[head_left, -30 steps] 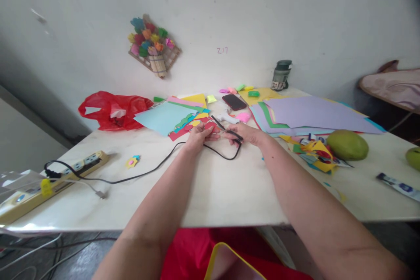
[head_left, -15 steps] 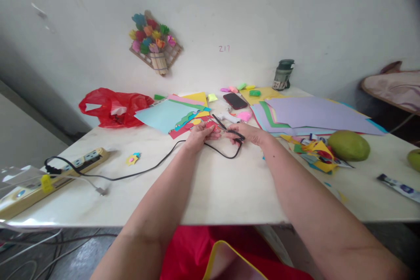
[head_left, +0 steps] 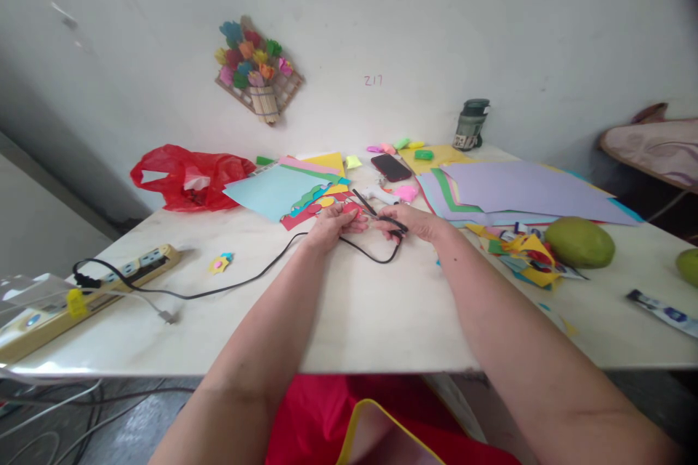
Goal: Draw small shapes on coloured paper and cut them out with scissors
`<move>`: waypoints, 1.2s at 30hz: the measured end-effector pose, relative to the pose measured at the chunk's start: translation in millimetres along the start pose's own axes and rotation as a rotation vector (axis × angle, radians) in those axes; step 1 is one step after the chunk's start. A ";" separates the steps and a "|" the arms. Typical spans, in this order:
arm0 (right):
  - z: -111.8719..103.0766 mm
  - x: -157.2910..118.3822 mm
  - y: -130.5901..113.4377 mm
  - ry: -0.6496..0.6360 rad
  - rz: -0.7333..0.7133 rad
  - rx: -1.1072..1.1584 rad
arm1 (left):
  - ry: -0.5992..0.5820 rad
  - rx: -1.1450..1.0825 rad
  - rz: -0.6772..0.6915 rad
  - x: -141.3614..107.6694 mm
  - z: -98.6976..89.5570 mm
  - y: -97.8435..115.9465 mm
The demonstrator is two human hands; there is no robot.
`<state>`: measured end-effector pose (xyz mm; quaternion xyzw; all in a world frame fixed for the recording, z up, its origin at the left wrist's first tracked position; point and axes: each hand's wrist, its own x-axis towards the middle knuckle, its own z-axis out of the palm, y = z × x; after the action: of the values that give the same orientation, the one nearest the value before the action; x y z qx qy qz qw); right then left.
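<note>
My right hand (head_left: 410, 221) is closed around the black handles of a pair of scissors (head_left: 363, 201), whose blades are spread and point to the upper left. My left hand (head_left: 334, 225) pinches a small red paper piece (head_left: 352, 208) close to the blades. Part of that piece is hidden by the fingers. Just beyond both hands lies a white glue gun (head_left: 380, 194) with some pink on it. Cut red paper (head_left: 297, 221) and green and blue wavy strips (head_left: 308, 200) lie behind my left hand. A black cord (head_left: 245, 283) runs under my left wrist.
A power strip (head_left: 153, 259) and a yellow paper flower (head_left: 219, 264) are on the left, before a red plastic bag (head_left: 179, 178). Coloured sheets (head_left: 523, 185), paper scraps (head_left: 526, 258) and a green fruit (head_left: 579, 241) lie right. A phone (head_left: 391, 168) and bottle (head_left: 471, 125) stand behind.
</note>
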<state>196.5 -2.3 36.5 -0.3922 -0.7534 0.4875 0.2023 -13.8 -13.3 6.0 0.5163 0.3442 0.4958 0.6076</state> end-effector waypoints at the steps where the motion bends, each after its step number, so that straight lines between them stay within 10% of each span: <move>1: 0.0 0.3 0.5 -0.003 0.001 -0.002 | 0.000 -0.003 0.000 0.0 0.1 0.1; 36: 1.1 0.8 1.7 0.041 0.048 0.081 | -0.042 0.014 -0.005 -1.8 -1.7 2.0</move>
<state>196.0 -1.9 34.4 -0.4117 -0.7192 0.5140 0.2215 -16.4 -14.6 7.4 0.5298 0.3361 0.4809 0.6124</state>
